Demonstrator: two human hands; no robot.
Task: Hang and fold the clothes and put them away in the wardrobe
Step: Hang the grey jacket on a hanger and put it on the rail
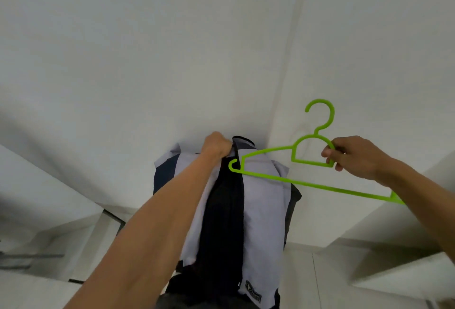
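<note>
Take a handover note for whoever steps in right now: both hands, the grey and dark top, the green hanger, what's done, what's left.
Left hand: grips the top at its collar and holds it up.
Right hand: grips the green hanger at the loop below its hook. The hanger's far tip sits at the top's collar opening.
Done: top and hanger are both in hand.
Left: work the hanger into both shoulders, then hang the top in the wardrobe, which is not in view.
</note>
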